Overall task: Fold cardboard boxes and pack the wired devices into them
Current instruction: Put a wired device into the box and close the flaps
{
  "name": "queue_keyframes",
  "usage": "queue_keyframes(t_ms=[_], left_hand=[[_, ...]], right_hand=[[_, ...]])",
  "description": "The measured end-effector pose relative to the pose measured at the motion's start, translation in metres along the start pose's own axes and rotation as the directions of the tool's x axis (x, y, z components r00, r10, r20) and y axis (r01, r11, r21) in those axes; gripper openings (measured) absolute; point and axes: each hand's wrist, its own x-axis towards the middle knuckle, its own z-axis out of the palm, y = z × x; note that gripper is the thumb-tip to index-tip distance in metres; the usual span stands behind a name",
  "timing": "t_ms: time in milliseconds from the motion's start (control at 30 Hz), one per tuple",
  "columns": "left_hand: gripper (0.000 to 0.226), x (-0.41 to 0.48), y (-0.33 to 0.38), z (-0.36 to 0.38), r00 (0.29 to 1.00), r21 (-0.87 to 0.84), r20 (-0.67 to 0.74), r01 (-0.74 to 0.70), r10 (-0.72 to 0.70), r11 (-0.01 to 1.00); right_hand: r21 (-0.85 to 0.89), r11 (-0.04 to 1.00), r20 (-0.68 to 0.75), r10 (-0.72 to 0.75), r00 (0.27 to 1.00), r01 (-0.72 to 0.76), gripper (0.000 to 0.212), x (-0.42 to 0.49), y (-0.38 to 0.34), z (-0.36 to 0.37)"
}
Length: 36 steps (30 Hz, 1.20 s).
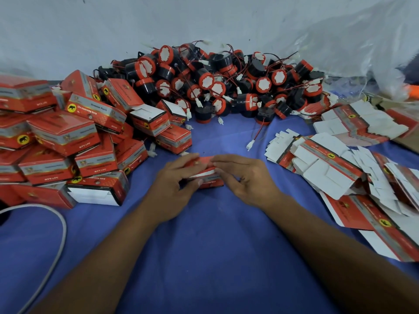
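Obs. 1: You hold one red box at the centre of the blue cloth, just off its surface or resting on it; I cannot tell which. Your left hand grips the box's 9 o'clock end, fingers curled over the top and thumb at the near side. Your right hand grips the 3 o'clock end the same way. Both hands are clamped on it, one at each end, which likely squares the body while a flap goes in.

Obs. 2: A white edge shows along the near face of the box, so a flap looks untucked. Whether a device is inside is hidden by your fingers.

Obs. 3: Layout reads as a work loop around you. The wired devices are heaped at 12 o'clock against the wall, within a forward reach. The flat blanks fan out at 3 o'clock, near your right hand. The folded boxes stack at 9 o'clock, near your left hand for set-down. Some in that stack show open white ends.

Obs. 4: A grey cable curves at 8 o'clock, and a clear plastic sheet lies at 2 o'clock; both sit apart from the box.

Judgement: closing step in hand; many devices remain.
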Motion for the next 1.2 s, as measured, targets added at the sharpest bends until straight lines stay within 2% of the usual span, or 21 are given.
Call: queue_keyframes(t_ms=[67,100,133,200,233,300,367,400,533,633,967,1200], left_hand=[[0.042,-0.003,0.007,0.001,1.000,-0.019,-0.008,-0.024,0.024,1.000],[0.042,-0.004,0.011,0.004,0.999,-0.039,-0.031,-0.016,0.015,0.999],[0.042,-0.005,0.014,0.008,0.997,-0.056,-0.081,0.000,-0.004,0.998],[0.037,-0.005,0.020,0.016,0.971,-0.104,-0.223,0.069,-0.091,0.992],[0.035,-0.004,0.022,0.018,0.950,-0.153,-0.272,0.115,-0.154,0.982],[0.035,-0.004,0.026,0.020,0.929,-0.285,-0.264,0.183,-0.261,0.941],[0.030,-0.005,0.029,0.019,0.934,-0.435,-0.171,0.215,-0.315,0.874],[0.027,-0.005,0.029,0.017,0.942,-0.481,-0.139,0.207,-0.307,0.852],[0.023,-0.003,0.032,0.014,0.975,-0.521,-0.107,0.114,-0.196,0.846],[0.036,-0.004,0.030,0.011,0.979,-0.562,-0.066,0.123,-0.192,0.818],[0.027,-0.004,0.034,0.006,0.969,-0.551,-0.057,0.169,-0.239,0.817],[0.024,-0.004,0.035,0.002,0.953,-0.482,-0.187,0.121,-0.237,0.868]], right_hand=[[0.072,0.993,-0.048,0.098,0.994,-0.095,0.017,0.001,0.001,0.002],[0.139,0.972,-0.056,0.198,0.979,-0.189,0.021,0.003,0.001,0.003],[0.231,0.921,-0.030,0.330,0.944,-0.314,0.028,0.005,0.000,0.004],[0.410,0.733,0.144,0.536,0.832,-0.543,0.055,0.008,-0.008,0.009],[0.442,0.673,0.239,0.548,0.801,-0.593,0.070,0.009,-0.011,0.014],[0.415,0.673,0.355,0.500,0.790,-0.612,0.099,0.006,-0.015,0.021],[0.366,0.698,0.395,0.482,0.782,-0.615,0.120,0.007,-0.016,0.018],[0.337,0.728,0.381,0.474,0.794,-0.597,0.123,0.008,-0.014,0.016],[0.348,0.852,0.298,0.294,0.908,-0.390,0.099,0.006,-0.017,0.010],[0.341,0.905,0.264,0.166,0.950,-0.253,0.090,0.004,-0.024,0.014],[0.342,0.906,0.190,0.194,0.962,-0.251,0.086,0.000,-0.028,0.017],[0.269,0.949,0.178,0.120,0.977,-0.165,0.084,0.002,-0.030,0.019]])
